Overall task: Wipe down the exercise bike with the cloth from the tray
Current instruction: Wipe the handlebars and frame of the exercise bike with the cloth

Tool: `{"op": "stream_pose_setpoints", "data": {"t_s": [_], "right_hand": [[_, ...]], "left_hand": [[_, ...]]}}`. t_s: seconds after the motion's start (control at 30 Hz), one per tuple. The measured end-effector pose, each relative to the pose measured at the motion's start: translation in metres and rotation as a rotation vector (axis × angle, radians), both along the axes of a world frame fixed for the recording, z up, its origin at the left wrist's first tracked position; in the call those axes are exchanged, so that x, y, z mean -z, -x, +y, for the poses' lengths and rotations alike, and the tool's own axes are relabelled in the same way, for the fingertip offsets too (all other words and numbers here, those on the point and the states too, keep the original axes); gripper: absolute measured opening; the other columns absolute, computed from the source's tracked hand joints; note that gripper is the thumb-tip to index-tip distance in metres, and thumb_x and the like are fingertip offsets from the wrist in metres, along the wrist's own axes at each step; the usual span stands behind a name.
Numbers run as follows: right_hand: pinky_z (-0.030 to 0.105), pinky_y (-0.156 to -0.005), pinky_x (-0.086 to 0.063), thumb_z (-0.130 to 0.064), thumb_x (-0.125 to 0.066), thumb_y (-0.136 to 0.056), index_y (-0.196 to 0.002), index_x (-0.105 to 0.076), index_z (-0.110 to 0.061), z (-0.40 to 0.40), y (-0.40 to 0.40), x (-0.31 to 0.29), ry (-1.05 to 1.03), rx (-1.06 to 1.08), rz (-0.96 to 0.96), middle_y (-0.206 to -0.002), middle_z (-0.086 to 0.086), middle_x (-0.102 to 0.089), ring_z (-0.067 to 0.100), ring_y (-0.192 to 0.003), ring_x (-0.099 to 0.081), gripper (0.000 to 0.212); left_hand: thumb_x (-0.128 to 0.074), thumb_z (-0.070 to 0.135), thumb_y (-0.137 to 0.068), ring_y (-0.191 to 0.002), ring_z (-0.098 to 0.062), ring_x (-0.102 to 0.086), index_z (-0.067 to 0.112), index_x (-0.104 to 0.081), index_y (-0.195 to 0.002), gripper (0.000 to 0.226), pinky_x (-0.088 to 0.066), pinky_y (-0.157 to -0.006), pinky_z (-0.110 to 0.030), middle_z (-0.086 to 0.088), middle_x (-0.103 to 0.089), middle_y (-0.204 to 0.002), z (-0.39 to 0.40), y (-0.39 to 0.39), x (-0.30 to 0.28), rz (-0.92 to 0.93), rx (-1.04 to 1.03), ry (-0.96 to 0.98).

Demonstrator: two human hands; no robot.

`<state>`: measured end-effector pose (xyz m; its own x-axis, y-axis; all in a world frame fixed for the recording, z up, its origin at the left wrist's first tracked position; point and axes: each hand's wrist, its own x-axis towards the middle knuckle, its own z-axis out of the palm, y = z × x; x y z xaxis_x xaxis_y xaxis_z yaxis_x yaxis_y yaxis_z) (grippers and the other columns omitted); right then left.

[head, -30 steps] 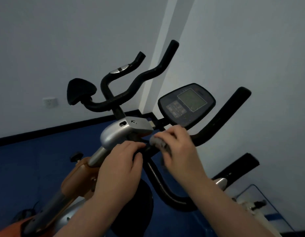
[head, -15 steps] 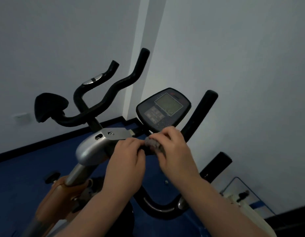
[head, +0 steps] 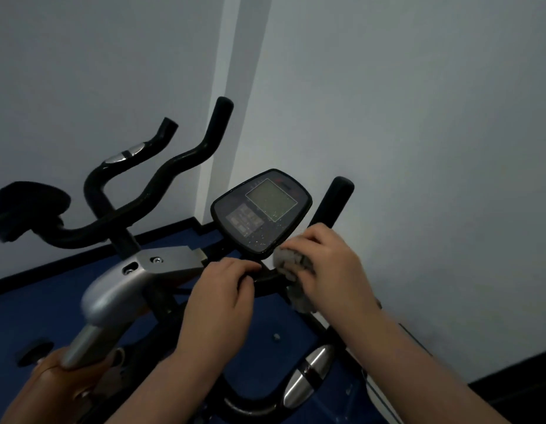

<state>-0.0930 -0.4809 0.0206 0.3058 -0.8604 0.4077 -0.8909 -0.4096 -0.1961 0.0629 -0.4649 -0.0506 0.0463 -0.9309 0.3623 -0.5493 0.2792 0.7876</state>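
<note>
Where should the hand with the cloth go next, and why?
Probably up onto the console. The right hand holds the grey cloth on the black bar just below it, its face shows pale specks, and the left hand grips the bar, steadying the bike.

Dim, underexposed, wide-angle edge warp

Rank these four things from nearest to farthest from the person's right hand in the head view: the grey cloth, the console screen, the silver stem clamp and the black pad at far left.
1. Grey cloth: held in the right hand.
2. Console screen: just up and left.
3. Silver stem clamp: beyond the left hand.
4. Black pad: far left edge.
</note>
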Motion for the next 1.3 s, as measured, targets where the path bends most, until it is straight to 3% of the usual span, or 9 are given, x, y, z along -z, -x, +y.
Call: {"op": "stream_pose_setpoints", "data": {"t_s": [0.17, 0.27, 0.5, 0.6, 0.7, 0.87, 1.03, 1.13, 1.3], "right_hand": [[0.022, -0.067, -0.047, -0.012, -0.073, -0.079, -0.096, -0.073, -0.016, -0.002, 0.003, -0.006, 0.134, 0.074, -0.029, -0.09, 0.0, -0.057, 0.015, -0.079, -0.055, 0.018], [0.025, -0.067, -0.049, -0.016, -0.072, -0.08, -0.099, -0.07, -0.019, 0.014, -0.017, 0.016, 0.041, -0.027, -0.021, -0.092, -0.002, -0.054, 0.012, -0.082, -0.052, 0.019], [0.028, -0.066, -0.049, -0.006, -0.074, -0.075, -0.096, -0.074, -0.016, -0.01, 0.021, -0.013, 0.103, 0.104, 0.108, -0.091, 0.004, -0.057, 0.018, -0.084, -0.053, 0.023], [0.025, -0.064, -0.047, -0.013, -0.075, -0.077, -0.095, -0.073, -0.017, -0.004, 0.009, -0.004, 0.155, 0.084, 0.048, -0.089, 0.001, -0.056, 0.015, -0.079, -0.053, 0.019], [0.023, -0.069, -0.046, -0.018, -0.073, -0.08, -0.101, -0.071, -0.021, -0.004, 0.007, 0.003, 0.069, 0.029, 0.07, -0.094, -0.001, -0.055, 0.014, -0.087, -0.052, 0.021], [0.034, -0.06, -0.05, -0.008, -0.073, -0.078, -0.095, -0.074, -0.014, -0.011, 0.026, -0.015, 0.191, 0.088, 0.186, -0.092, 0.007, -0.059, 0.023, -0.085, -0.055, 0.018], [0.018, -0.076, -0.041, -0.011, -0.073, -0.077, -0.101, -0.072, -0.016, -0.025, 0.037, -0.065, 0.444, 0.149, -0.12, -0.094, 0.006, -0.054, 0.017, -0.084, -0.052, 0.025], [0.001, -0.077, -0.035, -0.017, -0.072, -0.08, -0.107, -0.071, -0.02, -0.046, 0.03, -0.084, 0.251, 0.108, -0.238, -0.099, 0.003, -0.054, 0.003, -0.084, -0.047, 0.026], [0.001, -0.076, -0.039, -0.02, -0.072, -0.081, -0.105, -0.072, -0.026, -0.032, 0.044, -0.066, 0.14, 0.198, -0.317, -0.097, 0.0, -0.062, 0.008, -0.086, -0.057, 0.025]], "left_hand": [[-0.05, 0.017, -0.091, -0.091, 0.007, -0.051, 0.03, -0.064, -0.102, 0.022, -0.035, -0.073, -0.009, 0.022, -0.058, -0.094, 0.0, 0.0, 0.003, 0.075, -0.052, -0.016], [-0.051, 0.014, -0.091, -0.09, 0.005, -0.053, 0.03, -0.064, -0.096, 0.022, -0.037, -0.071, -0.011, 0.021, -0.058, -0.089, 0.0, 0.0, 0.003, 0.089, -0.038, -0.006], [-0.052, 0.013, -0.09, -0.096, 0.002, -0.051, 0.024, -0.066, -0.103, 0.022, -0.036, -0.079, -0.008, 0.018, -0.059, -0.097, 0.005, -0.001, 0.004, 0.046, -0.006, 0.008], [-0.054, 0.012, -0.09, -0.099, -0.002, -0.051, 0.023, -0.067, -0.106, 0.023, -0.034, -0.083, -0.01, 0.016, -0.06, -0.101, 0.006, -0.001, 0.006, 0.013, 0.018, 0.031], [-0.056, 0.011, -0.089, -0.099, -0.001, -0.051, 0.023, -0.067, -0.108, 0.025, -0.034, -0.084, -0.011, 0.016, -0.06, -0.103, 0.006, 0.0, 0.005, -0.001, 0.047, 0.036], [-0.056, 0.011, -0.088, -0.099, -0.002, -0.052, 0.023, -0.067, -0.108, 0.025, -0.036, -0.086, -0.015, 0.015, -0.061, -0.103, 0.006, 0.0, 0.006, 0.004, 0.05, 0.042], [-0.056, 0.01, -0.088, -0.096, -0.003, -0.054, 0.024, -0.067, -0.105, 0.024, -0.041, -0.084, -0.022, 0.017, -0.061, -0.099, 0.005, 0.002, 0.003, 0.011, 0.03, 0.047], [-0.056, 0.011, -0.088, -0.095, -0.004, -0.055, 0.024, -0.067, -0.105, 0.024, -0.044, -0.085, -0.028, 0.017, -0.061, -0.098, 0.004, 0.003, 0.003, 0.011, 0.017, 0.027], [-0.057, 0.01, -0.087, -0.095, -0.004, -0.055, 0.024, -0.067, -0.104, 0.024, -0.04, -0.083, -0.022, 0.017, -0.061, -0.098, 0.004, 0.002, 0.003, 0.006, 0.025, 0.032]]}}
